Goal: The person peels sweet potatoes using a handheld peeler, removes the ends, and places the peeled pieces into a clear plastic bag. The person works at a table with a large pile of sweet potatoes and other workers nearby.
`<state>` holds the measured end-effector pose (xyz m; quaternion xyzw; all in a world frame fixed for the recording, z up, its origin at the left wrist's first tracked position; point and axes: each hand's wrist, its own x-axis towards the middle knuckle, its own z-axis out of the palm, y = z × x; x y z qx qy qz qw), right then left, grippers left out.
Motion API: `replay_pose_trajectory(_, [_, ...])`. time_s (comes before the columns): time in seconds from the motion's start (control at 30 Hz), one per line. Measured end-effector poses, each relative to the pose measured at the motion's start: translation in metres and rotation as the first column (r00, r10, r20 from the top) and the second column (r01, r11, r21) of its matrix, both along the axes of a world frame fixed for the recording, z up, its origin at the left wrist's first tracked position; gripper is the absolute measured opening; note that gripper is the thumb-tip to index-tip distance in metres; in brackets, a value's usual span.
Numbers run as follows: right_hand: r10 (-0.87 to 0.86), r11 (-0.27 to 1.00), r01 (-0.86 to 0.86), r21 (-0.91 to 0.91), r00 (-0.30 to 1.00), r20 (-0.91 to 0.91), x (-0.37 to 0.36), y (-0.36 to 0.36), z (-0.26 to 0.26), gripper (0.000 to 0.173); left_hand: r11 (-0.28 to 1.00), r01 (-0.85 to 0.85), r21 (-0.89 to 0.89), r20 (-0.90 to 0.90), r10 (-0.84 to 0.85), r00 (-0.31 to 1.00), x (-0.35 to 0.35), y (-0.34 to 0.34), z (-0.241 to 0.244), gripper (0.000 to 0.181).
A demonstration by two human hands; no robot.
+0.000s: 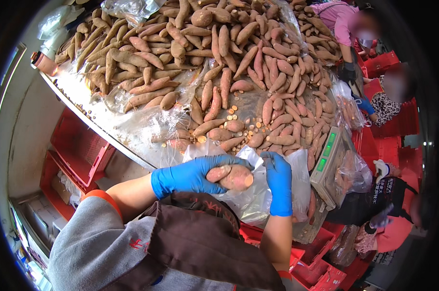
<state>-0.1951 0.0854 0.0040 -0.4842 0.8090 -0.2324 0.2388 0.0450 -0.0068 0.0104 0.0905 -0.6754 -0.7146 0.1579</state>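
My left hand (pixel 201 172), in a blue glove, is closed around two sweet potatoes. The larger sweet potato (pixel 237 178) has a cut end showing orange flesh; a smaller sweet potato (pixel 218 173) lies against it. Just to the right, my right hand (pixel 278 178), also gloved in blue, has its fingers curled at the rim of a clear plastic bag (pixel 297 171). The bag hangs at the table's near edge, partly hidden behind both hands. Beyond them, a large heap of sweet potatoes (pixel 190 40) covers the table, with small cut-off ends (pixel 232 117) scattered nearby.
A scale (pixel 323 163) with lit green displays stands at right, bearing a bagged load (pixel 350 174). Plastic sheeting (pixel 157 123) lies at left. Red crates (pixel 81 145) stand below the left edge, more red crates (pixel 316 272) at lower right. Several co-workers (pixel 390 196) are along the right.
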Motion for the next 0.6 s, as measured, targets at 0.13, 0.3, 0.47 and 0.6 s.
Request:
replay_pose_trajectory(0.13, [-0.121,0.991,0.137,-0.003,0.888,0.444,0.021,0.011,0.012,0.02,0.869,-0.172,0.464,0.154,0.113,0.982,0.004,-0.006,0.005,0.053])
replay_pose_trajectory(0.3, [-0.241,0.959,0.282,-0.016,0.847,0.474,0.037,0.04,0.004,0.019,0.336,-0.123,0.934,0.077,0.148,0.986,0.008,-0.017,-0.013,0.049])
replay_pose_trajectory(0.47, [-0.261,0.928,0.348,-0.132,0.861,0.436,0.046,0.068,0.002,0.027,0.333,-0.104,0.937,0.024,0.236,0.972,0.011,-0.021,-0.017,0.043])
replay_pose_trajectory(0.6, [-0.287,0.925,0.367,-0.101,0.847,0.448,0.048,0.077,0.017,0.034,0.362,-0.297,0.884,0.143,0.396,0.907,0.041,-0.042,-0.034,0.041])
